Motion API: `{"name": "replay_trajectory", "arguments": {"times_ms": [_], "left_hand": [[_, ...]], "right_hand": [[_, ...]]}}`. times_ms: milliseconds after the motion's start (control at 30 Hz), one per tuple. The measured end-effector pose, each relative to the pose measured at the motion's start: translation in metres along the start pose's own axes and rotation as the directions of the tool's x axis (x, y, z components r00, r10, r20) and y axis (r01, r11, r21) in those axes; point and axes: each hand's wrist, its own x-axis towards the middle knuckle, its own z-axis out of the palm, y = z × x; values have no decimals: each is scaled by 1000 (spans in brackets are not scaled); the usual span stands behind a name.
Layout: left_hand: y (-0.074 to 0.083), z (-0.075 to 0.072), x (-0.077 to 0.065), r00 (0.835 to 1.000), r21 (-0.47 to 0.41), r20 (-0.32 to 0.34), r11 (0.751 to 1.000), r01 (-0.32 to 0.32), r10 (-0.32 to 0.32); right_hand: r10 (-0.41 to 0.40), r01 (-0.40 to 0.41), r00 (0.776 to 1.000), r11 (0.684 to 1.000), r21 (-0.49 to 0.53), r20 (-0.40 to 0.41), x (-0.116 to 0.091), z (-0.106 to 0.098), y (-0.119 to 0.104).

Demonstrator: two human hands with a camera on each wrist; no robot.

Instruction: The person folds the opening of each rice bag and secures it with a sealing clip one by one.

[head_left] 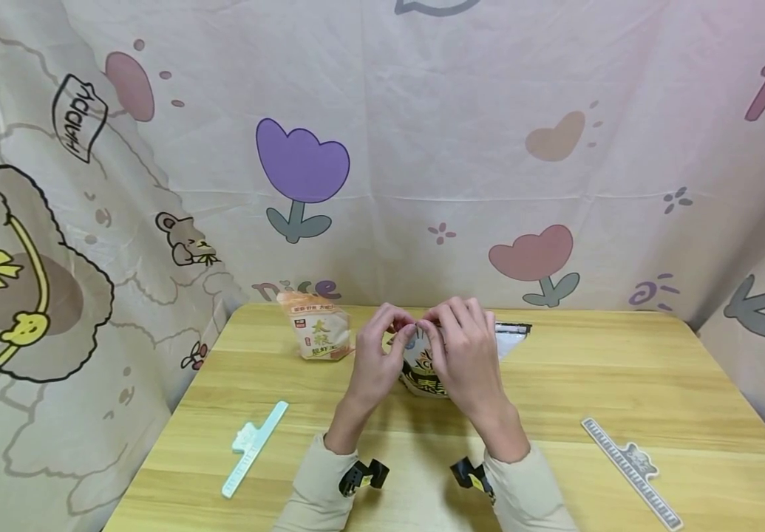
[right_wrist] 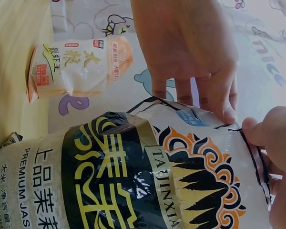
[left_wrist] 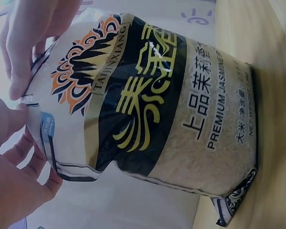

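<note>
Here, on the pale wooden table (head_left: 595,377), a long grey plastic clip (head_left: 631,473) lies at right, a long mint-green plastic clip (head_left: 254,448) at left. Beyond them, midway, stands a clear plastic rice bag (left_wrist: 148,102) printed black and gold; the left hand (head_left: 378,355) and right hand (head_left: 465,347) pinch its top edge. Farther left stands an orange-and-white plastic pouch (head_left: 320,332), before a cartoon-printed cloth backdrop (head_left: 415,133).

The head view looks down from the near side over the table (head_left: 575,384). Much closer, the left wrist view faces far right, the right far left; both share the rice bag (left_wrist: 138,100).
</note>
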Motion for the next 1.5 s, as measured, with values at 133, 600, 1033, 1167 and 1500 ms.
{"name": "replay_trajectory", "arguments": {"times_ms": [133,600,1033,1167,1500], "left_hand": [[-15,2,-4,1000,29,7,1000,-8,8],[-33,-8,-6,994,97,104,995,14,-24],[-42,-21,-7,974,106,214,993,58,-80],[-44,-25,-8,969,119,236,992,50,-77],[-49,-32,-9,961,156,266,987,29,-70]], "right_hand": [[-9,9,1000,1000,-4,-10,0,2,0],[-26,26,998,1000,2,-49,0,4,2],[-28,28,999,1000,-2,-37,-1,4,2],[-26,26,999,1000,1,-35,-1,4,2],[-24,25,999,1000,1,-40,-1,4,3]]}}
